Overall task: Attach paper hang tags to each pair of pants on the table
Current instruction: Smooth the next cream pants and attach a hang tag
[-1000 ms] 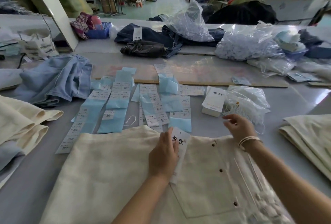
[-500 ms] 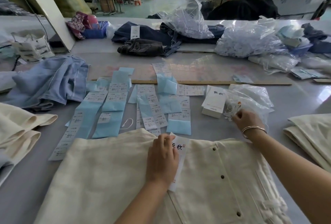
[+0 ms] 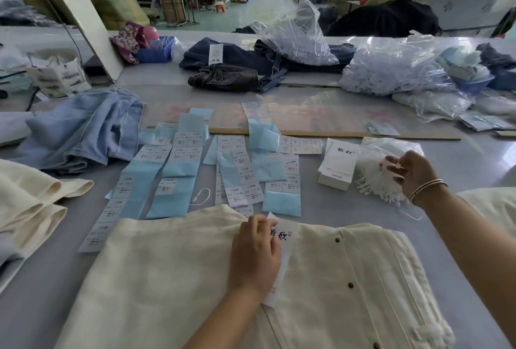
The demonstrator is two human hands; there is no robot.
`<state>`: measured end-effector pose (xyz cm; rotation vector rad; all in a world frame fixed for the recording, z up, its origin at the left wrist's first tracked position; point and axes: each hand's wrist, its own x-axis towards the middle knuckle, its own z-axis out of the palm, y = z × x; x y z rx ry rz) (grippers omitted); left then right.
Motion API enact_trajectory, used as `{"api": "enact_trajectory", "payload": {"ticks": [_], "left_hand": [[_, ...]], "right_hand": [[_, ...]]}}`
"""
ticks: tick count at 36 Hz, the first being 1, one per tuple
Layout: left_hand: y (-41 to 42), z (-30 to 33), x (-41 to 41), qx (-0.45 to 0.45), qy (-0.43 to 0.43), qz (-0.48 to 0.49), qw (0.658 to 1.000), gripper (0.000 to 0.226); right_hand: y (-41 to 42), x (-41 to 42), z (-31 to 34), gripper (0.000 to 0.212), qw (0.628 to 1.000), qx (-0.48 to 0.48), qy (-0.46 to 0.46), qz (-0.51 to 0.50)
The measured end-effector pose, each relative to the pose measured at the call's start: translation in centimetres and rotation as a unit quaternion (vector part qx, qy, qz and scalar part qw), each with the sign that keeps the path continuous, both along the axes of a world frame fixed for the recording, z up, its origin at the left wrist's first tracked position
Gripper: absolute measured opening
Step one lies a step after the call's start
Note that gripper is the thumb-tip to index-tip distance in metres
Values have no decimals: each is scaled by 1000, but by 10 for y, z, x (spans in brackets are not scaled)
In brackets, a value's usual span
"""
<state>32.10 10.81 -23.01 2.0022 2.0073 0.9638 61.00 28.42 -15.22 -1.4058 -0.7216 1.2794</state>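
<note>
Cluttering grey table (image 3: 349, 209), warehouse behind

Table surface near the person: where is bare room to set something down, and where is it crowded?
Bare grey table shows left of the cream pants, and between the tag stack and the pants' waistband. Crowded: the sticker sheets ahead, and the fastener bag under the right hand.
</note>
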Motion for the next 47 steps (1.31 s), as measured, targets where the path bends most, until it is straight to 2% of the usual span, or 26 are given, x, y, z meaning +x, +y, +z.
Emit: {"api": "enact_trajectory", "payload": {"ticks": [2,4,6,8,10,11,13,16,18,20,25,28,33,38,40,41,42,43,44,45,47], "left_hand": [[2,3,-2,-38,-30,2,999,34],[7,6,-5,-97,9,-16,995,42],[13,16,-8,-160,131,-48,977,44],[20,31,-11,-205,273,-89,936,47],[29,49,-8,-216,376,-107,895,50],[35,57,-3,-200,400,-112,887,49],[49,68,16,-138,377,-139,905,44],[76,74,63,-104,265,-237,929,47],[94,68,98,-125,228,-299,918,51],[114,59,130,-126,246,-328,903,54],[151,38,178,-139,280,-310,898,59],[163,32,188,-144,280,-293,903,68],[175,23,192,-159,314,-267,897,67],[172,23,189,-121,298,-243,915,62],[162,33,185,-90,251,-249,931,59],[155,38,181,-70,195,-251,945,56],[147,45,178,-58,108,-250,960,49],[137,51,173,-70,-16,-247,966,43],[125,58,165,-128,-176,-243,945,39],[112,65,155,-220,-337,-243,882,37],[87,68,132,-361,-562,-268,694,37]], "right_hand": [[3,3,0,22,999,18,-17,-27],[7,8,1,21,998,32,-41,-40],[9,14,1,23,995,29,-91,-26],[9,18,0,25,990,8,-144,0],[9,20,0,26,983,-8,-182,19],[9,21,1,26,980,-11,-199,28],[9,21,1,28,973,-2,-228,42],[7,21,-1,32,968,36,-242,54],[5,19,-4,34,962,63,-257,63],[3,17,-8,35,955,83,-277,69],[-12,17,-19,31,958,103,-257,77],[-24,22,-18,31,955,110,-257,102],[-44,32,-9,34,948,128,-270,113],[-61,29,11,34,960,203,-183,63],[-68,21,20,39,968,219,-110,54],[-71,16,24,41,969,221,-87,60],[-74,11,27,41,969,222,-81,73],[-77,5,29,38,967,219,-92,91],[-81,0,29,34,963,215,-120,113],[-84,-6,28,32,954,213,-158,140],[-93,-18,24,30,931,204,-235,191]]}}
